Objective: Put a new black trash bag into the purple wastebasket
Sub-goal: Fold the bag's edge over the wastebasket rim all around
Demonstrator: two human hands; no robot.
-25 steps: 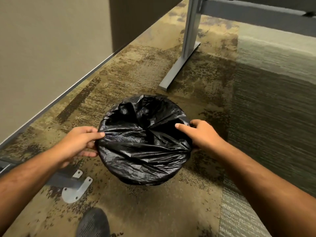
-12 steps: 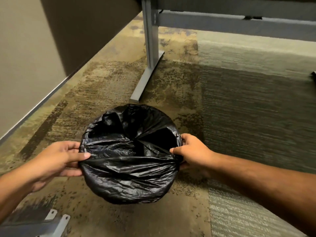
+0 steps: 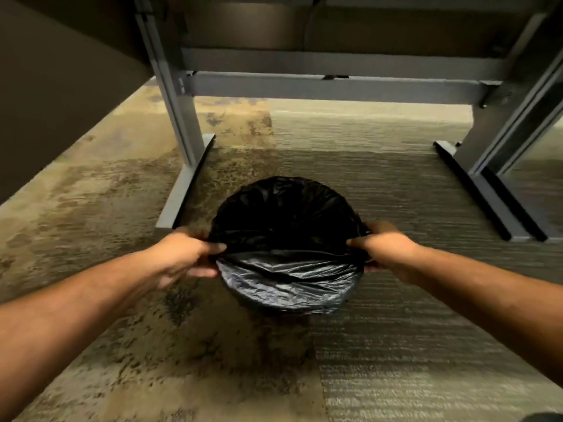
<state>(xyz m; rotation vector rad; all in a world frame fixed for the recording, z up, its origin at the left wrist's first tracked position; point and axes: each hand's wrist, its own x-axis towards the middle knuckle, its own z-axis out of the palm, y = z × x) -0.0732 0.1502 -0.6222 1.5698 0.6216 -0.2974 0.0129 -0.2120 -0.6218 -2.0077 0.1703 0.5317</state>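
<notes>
A black trash bag (image 3: 288,278) lines a round wastebasket and is folded over its rim, hiding the basket's purple wall completely. The basket is held out in front of me, low over the carpet, between the desk's legs. My left hand (image 3: 185,257) grips the bag-covered rim on the left side, thumb on top. My right hand (image 3: 387,249) grips the rim on the right side the same way. The bag's dark inside (image 3: 283,217) is open toward me.
A grey desk frame stands ahead: left leg and foot (image 3: 182,190), right leg and feet (image 3: 487,190), a crossbar (image 3: 335,86) above. A partition wall (image 3: 61,102) runs along the left. Patterned carpet (image 3: 213,360) covers the floor.
Both hands have carried the bag-lined basket forward and to the right, from beside the left desk leg to the space between the legs. My view has swung up under the desk.
</notes>
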